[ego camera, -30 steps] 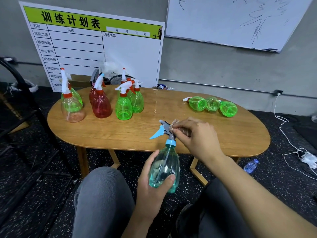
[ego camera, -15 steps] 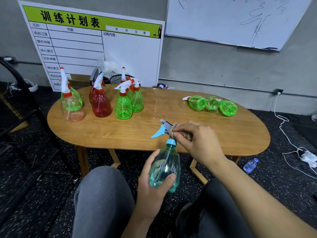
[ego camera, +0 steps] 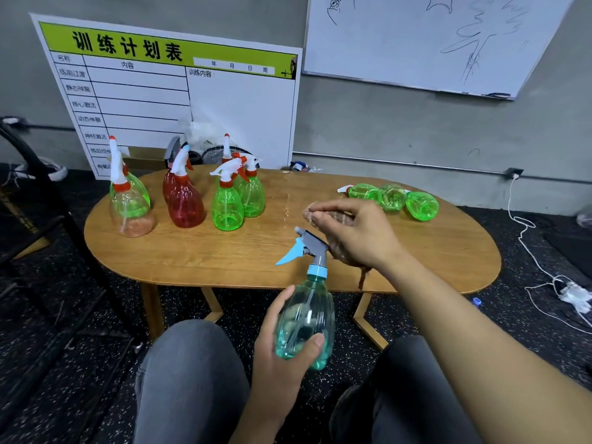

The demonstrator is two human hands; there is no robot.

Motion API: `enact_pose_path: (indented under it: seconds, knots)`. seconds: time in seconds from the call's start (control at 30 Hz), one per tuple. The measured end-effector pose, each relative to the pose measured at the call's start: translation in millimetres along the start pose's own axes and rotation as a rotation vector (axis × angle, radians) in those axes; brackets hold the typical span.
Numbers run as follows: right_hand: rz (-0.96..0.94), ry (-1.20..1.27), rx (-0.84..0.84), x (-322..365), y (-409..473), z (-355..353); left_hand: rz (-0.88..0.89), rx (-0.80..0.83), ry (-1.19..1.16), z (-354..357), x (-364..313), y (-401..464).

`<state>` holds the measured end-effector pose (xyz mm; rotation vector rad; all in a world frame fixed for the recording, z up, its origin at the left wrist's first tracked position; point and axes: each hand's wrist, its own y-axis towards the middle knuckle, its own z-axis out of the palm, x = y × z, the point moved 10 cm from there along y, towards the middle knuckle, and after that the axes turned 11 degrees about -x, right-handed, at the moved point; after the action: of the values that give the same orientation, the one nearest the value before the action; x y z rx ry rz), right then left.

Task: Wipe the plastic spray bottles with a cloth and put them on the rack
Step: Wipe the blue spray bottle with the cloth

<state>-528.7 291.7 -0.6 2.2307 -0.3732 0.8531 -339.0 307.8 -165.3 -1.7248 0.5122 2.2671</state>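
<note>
My left hand [ego camera: 282, 354] grips the belly of a teal spray bottle [ego camera: 306, 318] with a grey head and blue trigger, held upright over my lap. My right hand [ego camera: 355, 232] hovers just above and right of the bottle's head, pinching a small brownish cloth [ego camera: 339, 248] that hangs down under the palm. Several upright bottles stand on the left of the wooden table [ego camera: 224, 257]: clear-orange [ego camera: 128, 203], red [ego camera: 184, 203] and green [ego camera: 227, 206]. Three green bottles [ego camera: 394, 198] lie on their sides at the right.
A black metal frame [ego camera: 48, 193] stands left of the table. A green-headed chart board [ego camera: 179, 100] leans on the wall behind, with a whiteboard [ego camera: 432, 40] to its right. White cables [ego camera: 544, 277] lie on the floor at the right.
My right hand with the cloth has lifted off the bottle's spray head and moved up and slightly right. The bottle and my left hand have stayed in place.
</note>
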Motion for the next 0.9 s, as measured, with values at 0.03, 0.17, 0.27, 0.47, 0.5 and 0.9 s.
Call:
enact_pose_path:
  seconds: [0.03,0.17,0.27,0.47,0.5,0.9]
  knots:
    - [0.008,-0.003,0.056,2,0,10,0.005,-0.004,0.008,0,0,0]
    - [0.124,0.042,0.146,-10,-7,29,0.001,-0.021,0.005,-2,2,1]
    - [0.168,0.042,0.15,-16,-10,25,-0.018,-0.013,0.0,0,5,-1]
    - [0.214,-0.007,0.094,-30,-21,15,-0.031,-0.077,-0.039,-5,6,2]
    - [0.218,0.004,0.105,-32,-25,15,-0.029,-0.095,-0.043,-8,6,3]
    - [0.152,0.159,0.109,-19,1,-4,-0.018,0.021,0.033,2,3,-2]
